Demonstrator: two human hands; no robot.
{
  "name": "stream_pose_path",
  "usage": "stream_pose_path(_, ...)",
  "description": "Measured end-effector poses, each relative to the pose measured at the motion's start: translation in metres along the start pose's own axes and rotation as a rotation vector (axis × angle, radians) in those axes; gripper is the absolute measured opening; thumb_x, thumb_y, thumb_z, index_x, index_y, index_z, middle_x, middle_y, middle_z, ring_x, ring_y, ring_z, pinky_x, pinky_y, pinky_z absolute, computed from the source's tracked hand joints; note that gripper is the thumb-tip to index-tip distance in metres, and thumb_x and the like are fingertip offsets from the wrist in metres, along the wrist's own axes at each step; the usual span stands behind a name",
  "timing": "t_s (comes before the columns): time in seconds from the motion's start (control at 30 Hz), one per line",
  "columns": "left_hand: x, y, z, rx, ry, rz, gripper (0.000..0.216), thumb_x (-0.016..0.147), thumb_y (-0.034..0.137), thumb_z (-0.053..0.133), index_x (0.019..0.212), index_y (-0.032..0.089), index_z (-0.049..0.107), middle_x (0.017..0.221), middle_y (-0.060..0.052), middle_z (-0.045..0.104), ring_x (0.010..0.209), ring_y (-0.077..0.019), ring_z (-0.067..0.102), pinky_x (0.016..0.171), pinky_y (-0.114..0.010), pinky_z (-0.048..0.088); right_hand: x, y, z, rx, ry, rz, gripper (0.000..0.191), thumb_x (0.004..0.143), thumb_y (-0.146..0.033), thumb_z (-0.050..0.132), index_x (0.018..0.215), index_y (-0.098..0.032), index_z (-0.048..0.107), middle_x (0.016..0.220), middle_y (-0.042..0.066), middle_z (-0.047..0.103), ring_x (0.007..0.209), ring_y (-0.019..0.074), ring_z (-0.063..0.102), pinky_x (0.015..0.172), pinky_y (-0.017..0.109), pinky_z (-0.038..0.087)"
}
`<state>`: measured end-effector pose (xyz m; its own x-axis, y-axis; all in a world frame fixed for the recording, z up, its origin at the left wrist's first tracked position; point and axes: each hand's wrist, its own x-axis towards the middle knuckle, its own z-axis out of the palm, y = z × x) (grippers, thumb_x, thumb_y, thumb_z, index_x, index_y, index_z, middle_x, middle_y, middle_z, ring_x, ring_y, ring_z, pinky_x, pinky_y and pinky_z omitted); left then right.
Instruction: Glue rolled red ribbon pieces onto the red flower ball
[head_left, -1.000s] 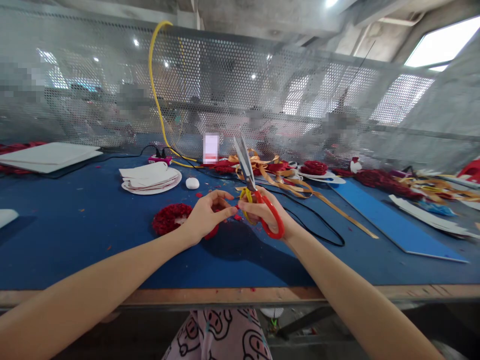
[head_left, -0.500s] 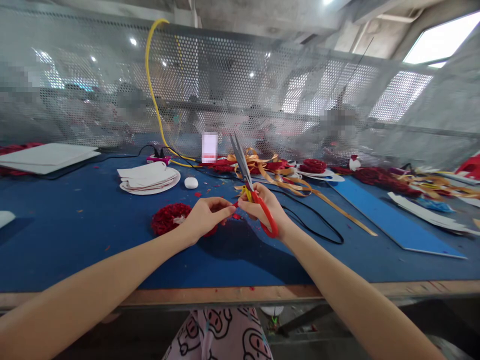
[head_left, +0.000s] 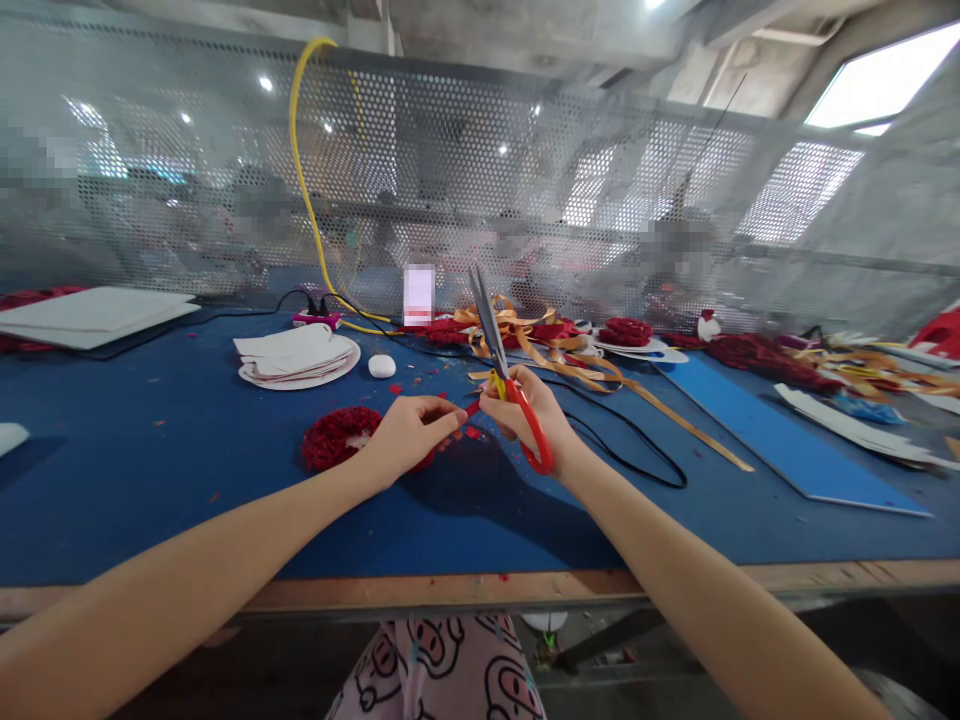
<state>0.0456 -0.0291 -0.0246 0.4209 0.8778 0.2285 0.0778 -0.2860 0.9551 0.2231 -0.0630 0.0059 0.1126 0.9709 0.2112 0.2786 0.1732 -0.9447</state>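
Right hand (head_left: pixel 549 412) holds one scissors (head_left: pixel 497 352) — one red strip (head_left: pixel 472 408) bridges to left hand (head_left: pixel 412 432).

Craft workshop: blue worktable (head_left: pixel 187 450), scissors (head_left: pixel 491 335), gold ribbon (head_left: pixel 690 427), perforated metal partition (head_left: pixel 465 170), concrete ceiling (head_left: pixel 487 35)

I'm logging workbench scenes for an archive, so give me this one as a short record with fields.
Left hand: left hand pinching a small red strip
Right hand: right hand holding scissors, blades pointing up; fingertips at the strip's other end
Beside left hand: dark red fluffy ring, partly hidden
Beyond left hand: stacked white pieces, small white case
Right side: blue board
Background: perforated screen
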Motion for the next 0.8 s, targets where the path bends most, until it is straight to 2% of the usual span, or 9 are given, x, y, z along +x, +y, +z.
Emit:
stream_pose_path(0.2,0.0,0.001,-0.001,0.053,-0.007,0.019,0.029,0.078,0.044,0.072,0.084,0.016,0.076,0.069,-0.005,0.073,0.054,-0.0143,0.058,0.054,-0.026,0.044,-0.001,0.0,0.0,0.03,0.006,0.037,0.039,0.066,-0.038,0.072,0.085,-0.026,0.041,0.063,-0.01,0.045,0.046,0.0065,0.035,0.046,0.024,0.029)
stream_pose_path(0.3,0.0,0.001,-0.001,0.078,0.001,0.038,0.026,0.079,0.042,0.07,0.08,0.017,0.075,0.068,-0.005,0.072,0.055,-0.0144,0.058,0.055,-0.026,0.044,-0.001,0.0,0.001,0.031,-0.008,0.026,0.038,0.066,-0.036,0.072,0.085,-0.026,0.041,0.064,-0.009,0.046,0.047,0.007,0.036,0.047,0.025,0.029)
stream_pose_path(0.47,0.0,0.001,-0.002,0.022,0.058,0.035,0.021,0.078,0.038,0.07,0.076,0.017,0.071,0.063,0.0,0.066,0.052,-0.0121,0.053,0.054,-0.025,0.04,0.001,0.004,-0.002,-0.014,-0.031,-0.006,0.042,0.07,-0.049,0.073,0.086,-0.027,0.041,0.064,-0.008,0.044,0.051,0.0105,0.04,0.05,0.027,0.033)
stream_pose_path(0.53,0.002,0.001,-0.003,-0.044,0.131,0.04,0.019,0.076,0.036,0.07,0.076,0.017,0.07,0.061,0.001,0.064,0.052,-0.0117,0.053,0.054,-0.024,0.04,0.003,0.008,-0.006,-0.107,-0.022,-0.07,0.042,0.075,-0.055,0.069,0.086,-0.026,0.041,0.067,-0.007,0.046,0.057,0.0126,0.045,0.055,0.028,0.037)
stream_pose_path(0.63,0.006,0.001,-0.007,-0.167,0.281,0.038,0.02,0.074,0.036,0.071,0.079,0.017,0.07,0.062,0.002,0.064,0.05,-0.0105,0.051,0.053,-0.024,0.041,0.006,0.014,-0.013,-0.394,-0.032,-0.171,0.038,0.082,-0.056,0.064,0.092,-0.026,0.043,0.073,-0.004,0.051,0.067,0.0152,0.05,0.063,0.029,0.04)
stream_pose_path(0.73,0.01,0.002,-0.011,-0.305,0.39,0.051,0.023,0.072,0.037,0.073,0.083,0.017,0.07,0.082,-0.003,0.073,0.055,-0.0093,0.054,0.055,-0.023,0.045,0.008,0.019,-0.018,-0.638,-0.084,-0.227,0.037,0.086,-0.054,0.059,0.102,-0.023,0.044,0.077,-0.001,0.057,0.07,0.0177,0.054,0.066,0.03,0.04)
stream_pose_path(0.8,0.012,0.004,-0.013,-0.382,0.446,0.074,0.025,0.072,0.037,0.074,0.086,0.017,0.069,0.097,-0.006,0.075,0.066,-0.0113,0.06,0.058,-0.023,0.048,0.008,0.02,-0.02,-0.701,-0.115,-0.241,0.039,0.089,-0.054,0.055,0.107,-0.022,0.044,0.079,0.001,0.059,0.073,0.0193,0.056,0.067,0.031,0.039)
